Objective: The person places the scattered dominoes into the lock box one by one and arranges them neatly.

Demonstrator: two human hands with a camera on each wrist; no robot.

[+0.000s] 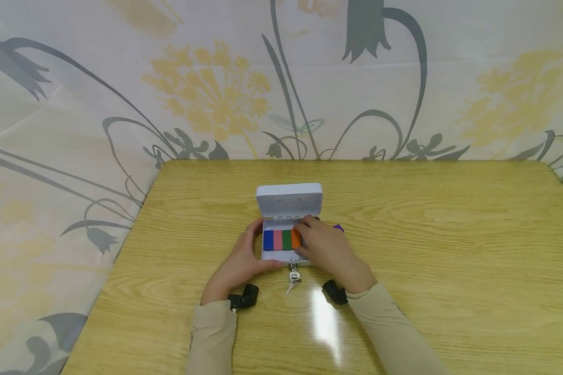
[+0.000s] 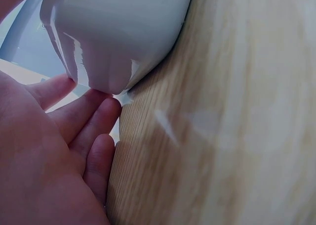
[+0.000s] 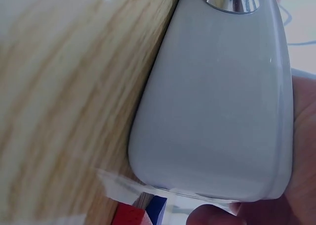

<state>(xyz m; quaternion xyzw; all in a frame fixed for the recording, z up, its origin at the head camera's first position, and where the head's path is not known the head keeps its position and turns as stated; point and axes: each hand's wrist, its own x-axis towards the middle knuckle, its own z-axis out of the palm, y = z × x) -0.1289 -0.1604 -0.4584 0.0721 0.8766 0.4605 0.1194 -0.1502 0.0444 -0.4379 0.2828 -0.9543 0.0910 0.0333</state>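
Observation:
A small white metal cash box stands on the table with its lid raised. Inside it a blue block, a pink block, a green block and an orange block lie side by side. My left hand grips the box's left end, thumb along the front; in the left wrist view its fingertips touch the white wall. Reaching in from the right, my right hand pinches the orange block between thumb and fingers. That hand hides the box's right part.
Keys hang from the front lock. A purple block shows beyond my right hand. In the right wrist view a red block and a dark blue block lie past the box's end. Patterned cloth borders the wooden table.

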